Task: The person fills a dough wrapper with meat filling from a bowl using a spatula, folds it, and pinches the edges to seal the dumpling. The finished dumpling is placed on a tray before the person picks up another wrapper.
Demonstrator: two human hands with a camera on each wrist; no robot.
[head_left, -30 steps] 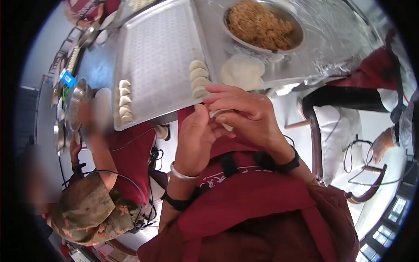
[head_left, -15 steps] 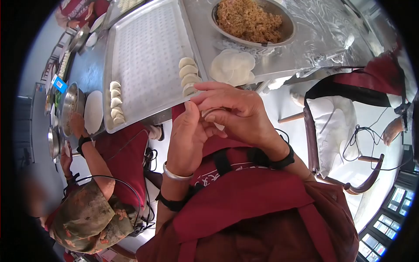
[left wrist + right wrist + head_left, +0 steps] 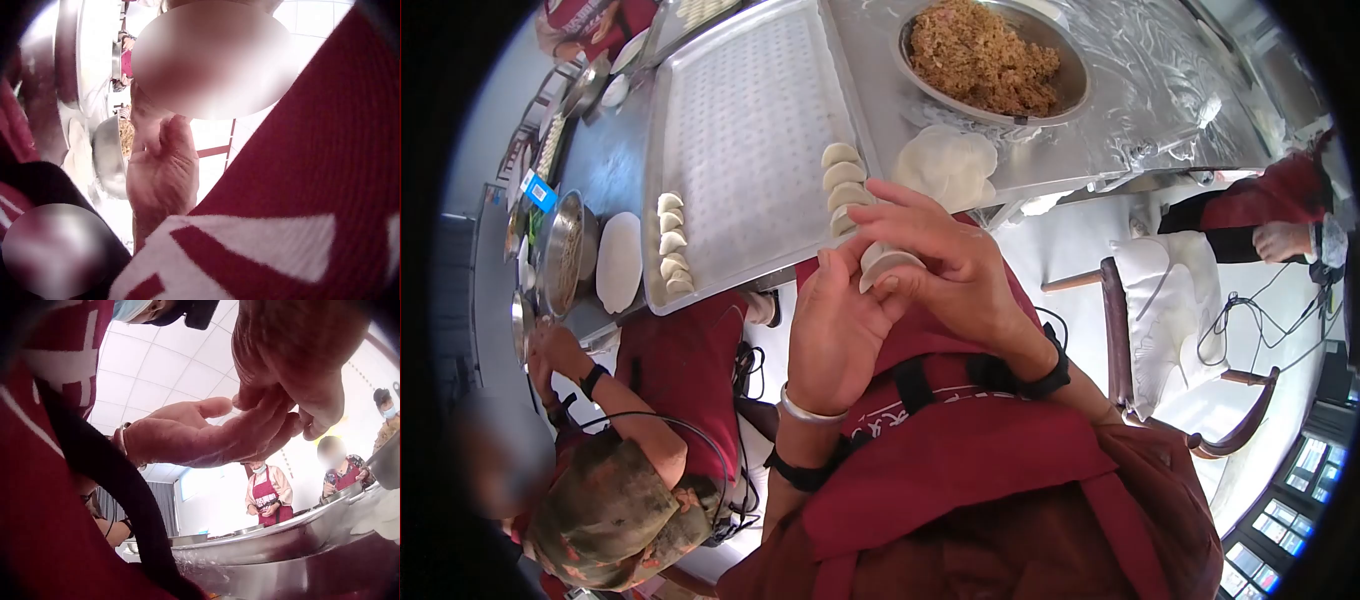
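One steel bench (image 3: 1145, 115) spans the top of the head view. Below it hangs the wearer's red apron (image 3: 960, 450), and at the left is another person (image 3: 605, 495) in a mottled sleeve. To the right stands a chair (image 3: 1165, 320) with a white cushion. On the bench lies a long metal tray (image 3: 740, 150), and right of it a bowl (image 3: 1073, 78) heaped with brown filling (image 3: 980, 60). Between bowl and bench edge sit overlapping wrappers (image 3: 945, 168), flat and pale. The right hand (image 3: 955, 280) is pinching, thumb against curled fingers; the left hand (image 3: 830, 335) supports from the other side, fingers mostly extended and thumb raised. Two rows run along the tray's near part: the right row (image 3: 842, 180) just beyond the fingers, the left row (image 3: 672, 240) near the opposite side. Smallest is the held dumpling (image 3: 884, 266), gripped in that pinch just off the tray's near edge.
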